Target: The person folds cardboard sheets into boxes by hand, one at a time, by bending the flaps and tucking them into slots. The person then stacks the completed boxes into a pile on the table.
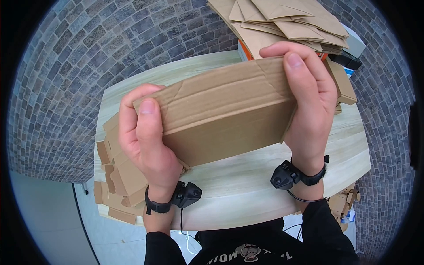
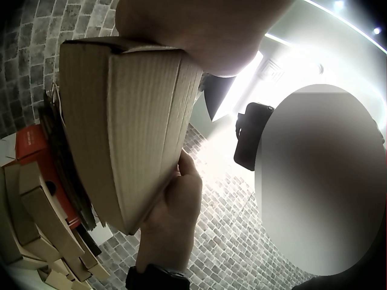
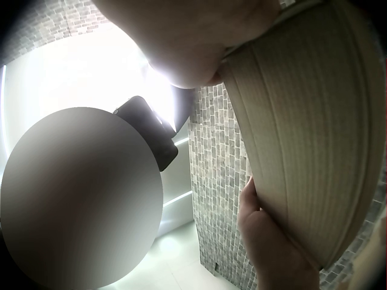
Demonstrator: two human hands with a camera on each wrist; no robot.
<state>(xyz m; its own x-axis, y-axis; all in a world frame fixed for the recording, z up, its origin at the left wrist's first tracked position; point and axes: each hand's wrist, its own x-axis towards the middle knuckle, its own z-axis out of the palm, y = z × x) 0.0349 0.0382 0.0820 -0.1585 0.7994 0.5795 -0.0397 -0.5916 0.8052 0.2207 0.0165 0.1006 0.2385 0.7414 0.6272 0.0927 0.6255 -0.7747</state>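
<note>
A brown cardboard box (image 1: 225,99), long and narrow, is held up above the table between two hands. At its left end the left hand (image 1: 152,137) grips it, thumb on the near upper face and fingers behind. The right hand (image 1: 309,95) grips the other end, thumb near the top corner, the right end higher than the left. Both wrist views show the box's ridged face close up: the box (image 2: 133,121) with the right hand (image 2: 172,211) at its far end, and the box (image 3: 308,133) with the left hand (image 3: 269,248) below.
Flat cardboard sheets (image 1: 287,20) are piled at the back right, over an orange box (image 1: 244,51). Smaller cartons (image 1: 342,84) stand beside them. Cut cardboard pieces (image 1: 126,176) lie on the table's left side. The pale table (image 1: 229,194) stands before a brick-patterned wall.
</note>
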